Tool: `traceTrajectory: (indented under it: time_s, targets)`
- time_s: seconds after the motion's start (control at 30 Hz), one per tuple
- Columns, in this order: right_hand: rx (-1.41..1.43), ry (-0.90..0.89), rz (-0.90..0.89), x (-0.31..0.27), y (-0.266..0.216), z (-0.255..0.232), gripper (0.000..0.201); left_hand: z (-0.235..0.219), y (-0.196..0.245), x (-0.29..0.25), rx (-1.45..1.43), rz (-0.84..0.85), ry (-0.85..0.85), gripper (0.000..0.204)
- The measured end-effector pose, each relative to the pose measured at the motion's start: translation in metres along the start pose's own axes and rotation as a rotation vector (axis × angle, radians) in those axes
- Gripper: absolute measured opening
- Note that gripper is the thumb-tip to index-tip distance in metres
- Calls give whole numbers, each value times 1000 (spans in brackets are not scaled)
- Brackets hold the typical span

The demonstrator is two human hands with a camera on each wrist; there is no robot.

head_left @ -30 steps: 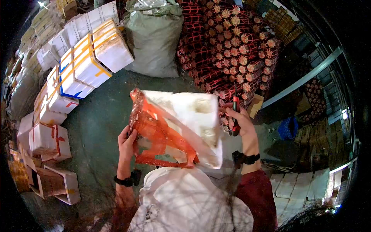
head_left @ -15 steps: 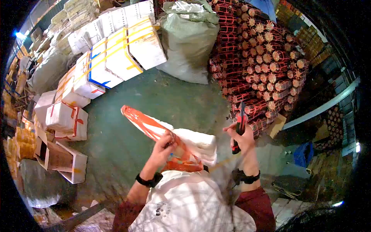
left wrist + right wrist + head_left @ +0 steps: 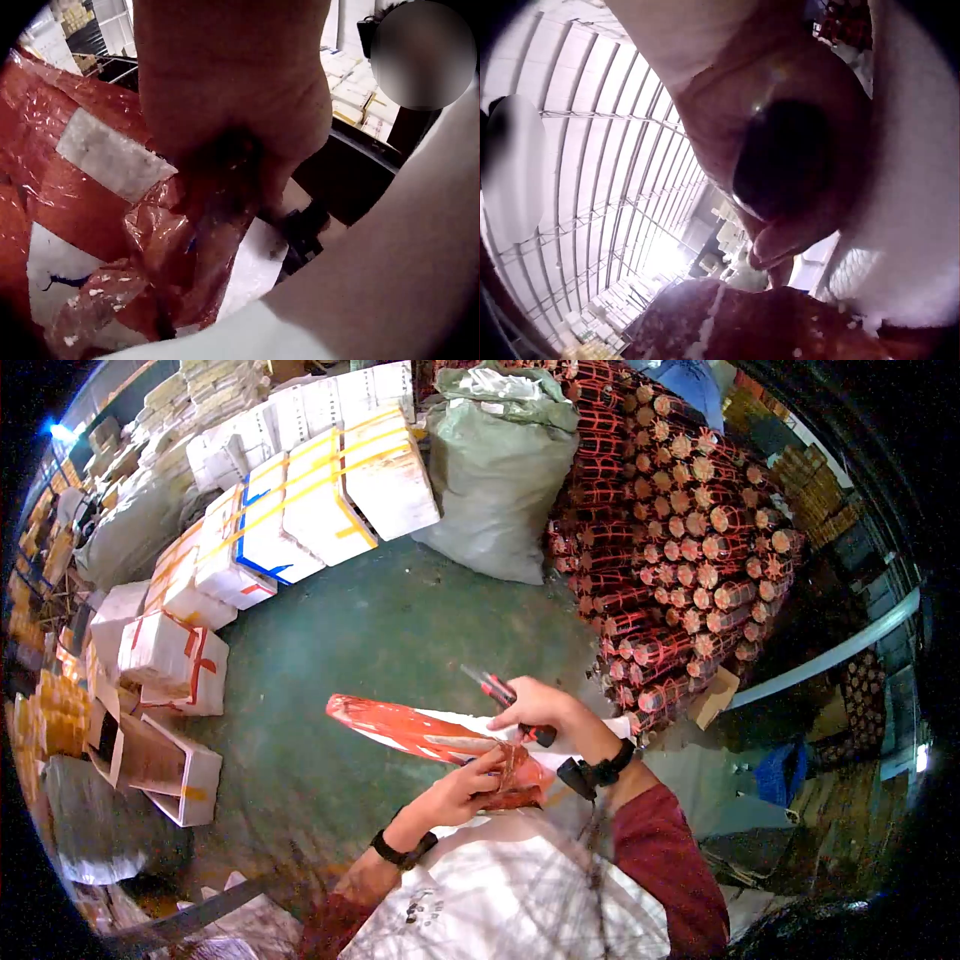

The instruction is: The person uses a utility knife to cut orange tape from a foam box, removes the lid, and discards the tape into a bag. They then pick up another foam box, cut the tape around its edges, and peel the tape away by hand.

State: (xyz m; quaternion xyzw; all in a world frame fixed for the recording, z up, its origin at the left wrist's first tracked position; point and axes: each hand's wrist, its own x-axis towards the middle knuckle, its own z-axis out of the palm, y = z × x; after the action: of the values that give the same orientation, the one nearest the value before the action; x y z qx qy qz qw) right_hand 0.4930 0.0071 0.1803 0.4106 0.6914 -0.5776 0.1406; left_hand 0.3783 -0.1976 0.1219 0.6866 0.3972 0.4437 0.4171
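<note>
A white foam slab with red-orange tape over it lies tilted in front of the person's white apron. My left hand grips crumpled tape near its close end. In the left wrist view the tape is wrinkled and torn, with white crumbs on it and pale foam showing through gaps. My right hand holds a red-and-black utility knife above the slab, blade pointing away to the upper left. Its dark handle fills the palm in the right wrist view.
White foam boxes with yellow, blue and red tape line the left side. A large greenish sack stands at the back, beside a tall pile of bundles in red netting. An open box lies on the green floor at left.
The slab has dropped and turned from facing up to nearly edge-on. My left hand has moved right along the tape; my right hand has brought the knife left over the slab.
</note>
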Motion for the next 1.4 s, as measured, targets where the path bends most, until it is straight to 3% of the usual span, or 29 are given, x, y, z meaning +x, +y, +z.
traceTrajectory:
  time_s: [0.07, 0.27, 0.37, 0.47, 0.5, 0.6, 0.7, 0.77, 0.83, 0.93, 0.97, 1.03, 1.07, 1.13, 1.2, 1.3, 1.4]
  targets:
    - [-47, -218, 51, -2, -1, 7, 38, 0, -3, -5, 16, -37, -50, 16]
    - [-186, -201, 102, 9, 26, 5, 31, 2, -12, -9, -49, 68, -48, 11]
    - [-154, -200, 131, -2, 34, -9, 27, 8, -48, -34, -181, -184, -204, 11]
    - [-41, -99, 106, -10, 56, -32, 28, -3, -70, -54, -281, -411, -237, 13]
    - [-66, 7, 71, -17, 61, -38, 29, -4, -73, -63, -587, -522, -87, 10]
    - [131, 99, 81, -39, 71, -53, 30, -16, -140, -121, -744, -681, -31, 19]
    - [251, 127, 44, -62, 65, -60, 26, -29, -93, -133, -1113, -609, 225, 24]
    - [335, 140, 32, -70, 67, -59, 24, -31, -119, -166, -1346, -439, 387, 26]
    - [315, 199, 13, -77, 64, -55, 24, -38, -116, -159, -1095, -459, 644, 31]
    - [247, 287, -16, -86, 50, -35, 32, -70, -126, -130, -668, -917, 868, 35]
    - [232, 313, -9, -84, 52, -26, 36, -74, -124, -116, -480, -838, 842, 37]
    - [181, 350, 29, -80, 54, -12, 45, -79, -77, -56, -129, -639, 817, 42]
    - [194, 368, -60, -86, 45, -2, 42, -78, -54, -24, 37, -521, 814, 45]
    - [166, 342, -32, -76, 53, 3, 43, -75, -40, 21, 349, -453, 723, 48]
    - [172, 329, -36, -79, 50, 12, 43, -70, -22, 58, 362, -494, 709, 44]
    - [186, 316, -21, -80, 61, 12, 43, -66, -58, 77, -134, -514, 748, 33]
    - [267, 314, -30, -95, 64, 7, 40, -53, -74, 77, -451, -353, 861, 20]
